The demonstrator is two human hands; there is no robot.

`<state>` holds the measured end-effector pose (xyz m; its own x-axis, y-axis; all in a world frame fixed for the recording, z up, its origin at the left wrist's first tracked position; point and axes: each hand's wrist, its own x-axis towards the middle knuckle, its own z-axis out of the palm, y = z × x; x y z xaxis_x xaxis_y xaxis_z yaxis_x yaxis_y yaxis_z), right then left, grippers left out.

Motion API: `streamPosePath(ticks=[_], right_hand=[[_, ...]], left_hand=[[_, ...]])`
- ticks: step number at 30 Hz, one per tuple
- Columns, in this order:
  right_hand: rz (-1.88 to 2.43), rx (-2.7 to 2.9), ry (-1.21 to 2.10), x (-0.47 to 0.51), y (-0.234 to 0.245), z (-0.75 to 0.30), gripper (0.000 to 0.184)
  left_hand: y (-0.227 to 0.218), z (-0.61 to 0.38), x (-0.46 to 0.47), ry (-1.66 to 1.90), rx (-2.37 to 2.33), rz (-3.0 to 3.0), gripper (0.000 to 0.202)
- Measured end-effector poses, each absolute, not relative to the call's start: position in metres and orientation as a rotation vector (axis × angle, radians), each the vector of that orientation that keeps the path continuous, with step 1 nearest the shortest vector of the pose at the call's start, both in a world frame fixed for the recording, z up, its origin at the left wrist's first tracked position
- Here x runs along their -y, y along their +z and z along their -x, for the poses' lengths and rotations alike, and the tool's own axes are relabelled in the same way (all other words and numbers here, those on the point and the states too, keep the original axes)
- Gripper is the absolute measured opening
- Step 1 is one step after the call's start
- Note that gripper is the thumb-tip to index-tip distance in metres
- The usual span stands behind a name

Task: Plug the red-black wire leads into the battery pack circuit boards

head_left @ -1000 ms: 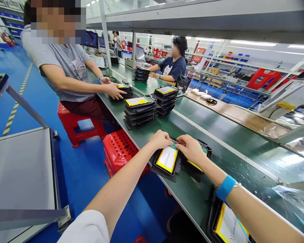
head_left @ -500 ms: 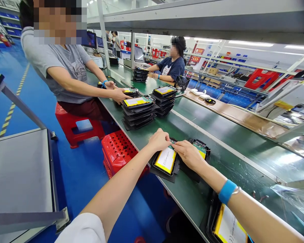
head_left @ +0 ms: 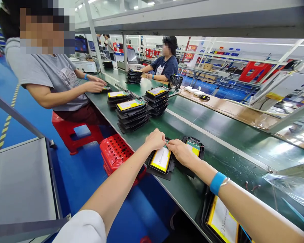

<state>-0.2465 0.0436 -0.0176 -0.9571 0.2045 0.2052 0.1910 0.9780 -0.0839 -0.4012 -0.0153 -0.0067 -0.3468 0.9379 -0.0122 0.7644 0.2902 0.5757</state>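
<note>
Green conveyor workbench – one, running ahead of the grip. Co-workers – two: a person in a grey T-shirt ahead and left of the grip, a person in a navy T-shirt farther ahead.

Stacks of black tablet housings: four on the belt, ahead of the grip. Red stool: one, ahead and left. Red perforated crate: one, just left of the grip.

Loose housings: three. The held tablet housing lies directly under the grip, long axis running away from the person; its top end sits between both hands. A second housing lies just right of the grip, a third near and below it.

Left hand, right hand: together at the top edge, fingertips meeting; any clamped part is too small to tell. Blue wristband: one, right wrist.
</note>
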Motion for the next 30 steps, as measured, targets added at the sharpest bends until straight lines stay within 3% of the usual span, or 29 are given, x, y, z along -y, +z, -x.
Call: streamPosePath(ticks=[5, 9, 13, 19, 27, 30], right_hand=[[0.444, 2.764, 0.202, -0.032, 0.02, 0.216, 0.031], [0.955, 2.542, 0.653, -0.002, 0.04, 0.17, 0.029], [1.029, 2.595, 1.05, 0.044, 0.027, 0.155, 0.025], [0.99, 2.588, 1.03, 0.068, 0.009, 0.168, 0.029], [0.847, 2.493, 1.082, 0.092, 0.03, 0.131, 0.048], [0.817, 2.386, 0.999, 0.097, 0.042, 0.103, 0.04]], left_hand=[[0.001, 0.408, 0.033, 0.764, -2.268, -1.479, 0.02], [-0.001, 0.417, 0.05, 0.752, -2.311, -1.267, 0.046], [-0.004, 0.412, 0.05, 0.675, -2.156, -1.09, 0.054], [0.003, 0.402, 0.041, 0.682, -1.91, -0.903, 0.048], [0.004, 0.399, 0.035, 0.847, -1.851, -0.79, 0.055], [0.004, 0.394, 0.032, 0.899, -1.796, -0.765, 0.053]])
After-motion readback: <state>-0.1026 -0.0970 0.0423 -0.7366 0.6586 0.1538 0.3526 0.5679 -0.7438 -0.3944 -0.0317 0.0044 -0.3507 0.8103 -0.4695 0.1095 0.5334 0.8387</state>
